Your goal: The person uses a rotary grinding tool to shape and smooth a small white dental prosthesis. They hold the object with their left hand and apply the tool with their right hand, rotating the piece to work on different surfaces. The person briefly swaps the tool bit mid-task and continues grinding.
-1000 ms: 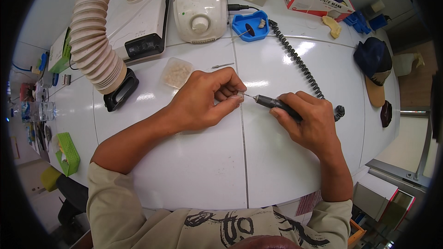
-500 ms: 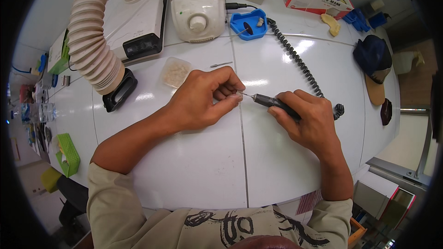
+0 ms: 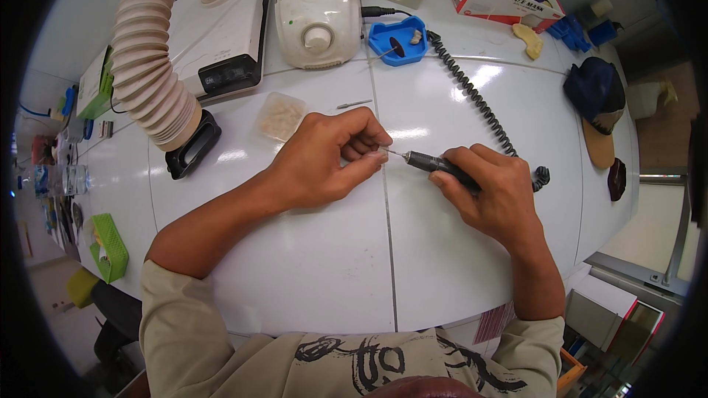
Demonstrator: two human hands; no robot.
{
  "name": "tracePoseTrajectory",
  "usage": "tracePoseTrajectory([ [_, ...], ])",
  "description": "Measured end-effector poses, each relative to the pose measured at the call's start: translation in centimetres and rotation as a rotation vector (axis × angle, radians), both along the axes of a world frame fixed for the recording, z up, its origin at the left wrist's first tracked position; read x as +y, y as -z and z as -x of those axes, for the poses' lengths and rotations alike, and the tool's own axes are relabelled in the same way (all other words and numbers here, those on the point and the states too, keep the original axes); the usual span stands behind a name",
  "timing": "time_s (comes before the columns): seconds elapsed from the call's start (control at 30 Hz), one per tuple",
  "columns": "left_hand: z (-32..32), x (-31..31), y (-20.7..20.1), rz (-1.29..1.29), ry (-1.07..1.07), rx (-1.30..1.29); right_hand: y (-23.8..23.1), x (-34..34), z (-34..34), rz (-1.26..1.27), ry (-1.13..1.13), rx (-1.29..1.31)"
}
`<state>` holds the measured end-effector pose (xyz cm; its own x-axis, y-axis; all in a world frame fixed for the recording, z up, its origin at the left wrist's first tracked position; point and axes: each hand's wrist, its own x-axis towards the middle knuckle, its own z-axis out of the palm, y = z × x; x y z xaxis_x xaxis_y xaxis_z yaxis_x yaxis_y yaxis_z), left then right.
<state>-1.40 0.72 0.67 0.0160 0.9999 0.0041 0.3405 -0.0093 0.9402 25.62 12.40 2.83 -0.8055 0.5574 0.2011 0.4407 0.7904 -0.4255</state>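
**We are watching close work on a small pale piece (image 3: 383,149)**

We are looking down at a glossy white table (image 3: 324,273), treating the middle of the view as the clock's centre. Close to that centre, towards half past one, the small pale piece is showing as a mere sliver at the fingertips of the left hand (image 3: 317,162). The left thumb and forefinger are pinching together on it while the other fingers are curling inward.

At 3 o'clock, the right hand (image 3: 494,188) is clasping a slim black handpiece (image 3: 435,163), its thumb and fingers clamped around the barrel. A thin metal bit (image 3: 397,152) is pointing from the handpiece towards 9 o'clock, reaching the pinch; we are not managing to tell whether it is touching the piece.

As for progress, we are judging the work to be under way: the piece is being gripped and the bit is lining up with it. The fingers are hiding its surface, so we are not seeing how much is finished or left.

At 10 o'clock, a plastic container (image 3: 262,130) is holding pale bits (image 3: 284,119). At 12, a slender metal tool (image 3: 355,104) is lying loose; beyond, a white control unit (image 3: 318,7) is standing. Just past 12, a blue tray (image 3: 405,57) is holding a dark disc (image 3: 397,46). At 2, a coiled black cord (image 3: 481,107) is running behind the right hand.
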Motion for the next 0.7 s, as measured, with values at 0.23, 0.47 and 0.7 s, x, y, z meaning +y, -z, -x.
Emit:
tracePoseTrajectory([
  [0.23,0.02,-0.12,-0.09,-0.010,-0.001,0.010,-0.04,-0.15,0.02,0.002,-0.001,-0.014],
  [0.47,-0.12,-0.10,-0.14,-0.005,-0.002,0.014,-0.24,-0.24,0.17,-0.013,-0.008,-0.011],
  [0.7,-0.02,-0.12,-0.01,-0.001,0.001,0.018,-0.08,-0.16,-0.01,0.009,0.006,0.007],
])
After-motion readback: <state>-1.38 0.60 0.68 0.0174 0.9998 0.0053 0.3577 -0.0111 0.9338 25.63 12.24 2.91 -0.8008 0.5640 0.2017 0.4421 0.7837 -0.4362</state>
